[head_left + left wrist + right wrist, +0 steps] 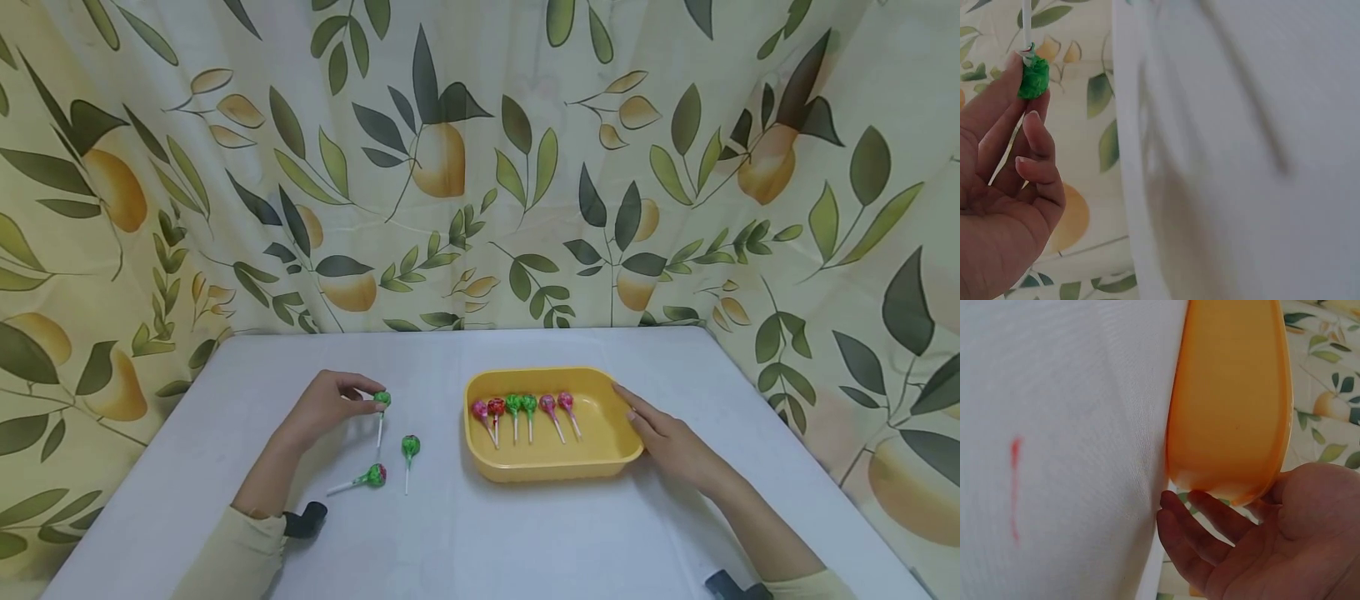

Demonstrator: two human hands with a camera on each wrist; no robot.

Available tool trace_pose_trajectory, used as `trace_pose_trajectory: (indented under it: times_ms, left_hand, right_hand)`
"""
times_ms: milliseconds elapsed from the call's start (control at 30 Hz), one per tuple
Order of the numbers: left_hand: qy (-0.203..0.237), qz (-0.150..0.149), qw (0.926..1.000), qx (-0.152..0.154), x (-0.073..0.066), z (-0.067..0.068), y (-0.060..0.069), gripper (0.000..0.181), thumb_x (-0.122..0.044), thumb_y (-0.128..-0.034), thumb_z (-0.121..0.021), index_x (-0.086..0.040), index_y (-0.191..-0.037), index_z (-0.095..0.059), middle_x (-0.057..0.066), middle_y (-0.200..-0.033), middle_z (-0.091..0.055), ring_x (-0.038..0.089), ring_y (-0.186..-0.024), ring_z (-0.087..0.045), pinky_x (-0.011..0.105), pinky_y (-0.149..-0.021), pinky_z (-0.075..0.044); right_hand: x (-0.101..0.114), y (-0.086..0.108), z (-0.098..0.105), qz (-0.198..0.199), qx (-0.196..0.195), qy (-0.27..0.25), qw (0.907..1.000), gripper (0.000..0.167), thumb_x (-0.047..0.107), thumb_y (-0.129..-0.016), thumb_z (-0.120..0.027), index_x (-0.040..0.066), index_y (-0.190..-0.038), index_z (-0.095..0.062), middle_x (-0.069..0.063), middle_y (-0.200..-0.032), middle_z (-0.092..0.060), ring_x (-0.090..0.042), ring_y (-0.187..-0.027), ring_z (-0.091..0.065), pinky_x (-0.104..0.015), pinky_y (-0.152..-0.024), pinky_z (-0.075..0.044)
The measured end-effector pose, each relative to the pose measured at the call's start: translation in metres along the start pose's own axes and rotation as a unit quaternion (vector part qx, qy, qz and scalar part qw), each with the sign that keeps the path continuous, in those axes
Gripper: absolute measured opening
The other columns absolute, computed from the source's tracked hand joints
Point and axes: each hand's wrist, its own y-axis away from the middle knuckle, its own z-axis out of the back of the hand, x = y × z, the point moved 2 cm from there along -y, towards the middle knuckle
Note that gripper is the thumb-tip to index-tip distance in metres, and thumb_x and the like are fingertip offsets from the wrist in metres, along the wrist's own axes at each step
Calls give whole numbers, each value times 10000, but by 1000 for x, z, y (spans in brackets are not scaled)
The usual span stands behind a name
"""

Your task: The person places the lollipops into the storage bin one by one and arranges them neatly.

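My left hand point(330, 408) pinches a green lollipop point(382, 398) by its wrapped head between thumb and fingertips, its white stick hanging down. The left wrist view shows the same green lollipop point(1034, 77) at the fingertips. Close by on the table lie a green lollipop point(410, 447) and a green-and-red lollipop point(376, 476). A yellow tray point(540, 471) holds several lollipops in a row: pink, red point(496, 407), green point(513, 404) and pink point(566, 402). At the tray's right end, my right hand point(678, 446) grips the rim, its fingers against the outer wall in the right wrist view.
A white cloth covers the table point(420, 550). Behind it hangs a curtain point(480, 208) printed with leaves and fruit. Dark straps point(305, 521) sit at the sleeve cuffs. A red mark point(1015, 487) shows on the white cloth in the right wrist view.
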Motion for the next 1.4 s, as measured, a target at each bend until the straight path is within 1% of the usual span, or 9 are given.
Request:
trace_pose_trajectory:
  times_ms: [267,500,667,867,1000,1133,1233,1400]
  left_hand:
    - [272,-124,9995,52,-25,-15,-16,231,-183,-830,-895,-181,-1052,-835,-21,-1087,-732,240,-942,-594,368,-741,-502]
    - [367,-33,9993,79,-51,-36,-29,219,-215,-827,-902,-223,-1037,-837,-49,-1072,-727,234,-951,-591,364,-747,-494]
    - [493,-89,9987,106,-69,-50,-36,207,-229,-830,-901,-232,-1027,-839,-62,-1048,-731,238,-942,-593,370,-752,-479]
    - [742,-168,9970,104,-88,-66,-43,195,-207,-838,-895,-209,-1025,-841,-47,-1012,-739,246,-896,-601,364,-756,-487]
    - [856,-206,9961,102,-97,-77,-48,197,-211,-829,-901,-210,-1017,-841,-49,-996,-743,249,-882,-602,362,-760,-494]
    - [921,-144,9956,118,-102,-91,-52,183,-221,-831,-900,-216,-1003,-840,-63,-984,-741,243,-874,-602,353,-761,-501]
    - [936,-164,9954,116,-107,-102,-56,178,-224,-834,-899,-208,-1000,-840,-66,-972,-742,238,-862,-603,343,-756,-506]
    - [983,-293,9946,160,-118,-121,-63,171,-227,-840,-894,-195,-999,-839,-75,-952,-744,219,-839,-618,319,-740,-520]
  right_hand:
    - [1,0,-1,-3,20,-33,10000,561,378,-1136,-382,204,-1656,-265,-234,-1632,-304,-519,-1460,-281,-688,-1100,-282]
    - [1,-2,-2,13,8,3,10000,557,367,-1135,-393,209,-1655,-270,-233,-1631,-308,-518,-1458,-286,-686,-1095,-290]
    - [2,-2,-2,17,5,-4,10000,558,366,-1136,-390,206,-1656,-267,-231,-1634,-303,-516,-1460,-284,-682,-1097,-291]
    - [3,-3,-2,-16,12,5,10000,560,364,-1135,-390,201,-1656,-264,-231,-1635,-299,-518,-1460,-281,-684,-1092,-295]
    - [2,-3,-2,-62,9,22,10000,565,381,-1134,-389,208,-1657,-263,-231,-1635,-302,-522,-1458,-281,-689,-1086,-299]
    - [2,-2,-2,-43,-12,31,10000,564,384,-1133,-389,210,-1656,-267,-234,-1631,-306,-525,-1455,-284,-688,-1089,-296]
    - [1,-2,-2,-18,-25,9,10000,556,369,-1136,-388,209,-1655,-270,-237,-1630,-306,-526,-1455,-282,-688,-1094,-287]
    - [0,-1,-1,2,-17,-32,10000,554,367,-1138,-380,207,-1656,-266,-235,-1633,-301,-524,-1460,-272,-687,-1102,-274]
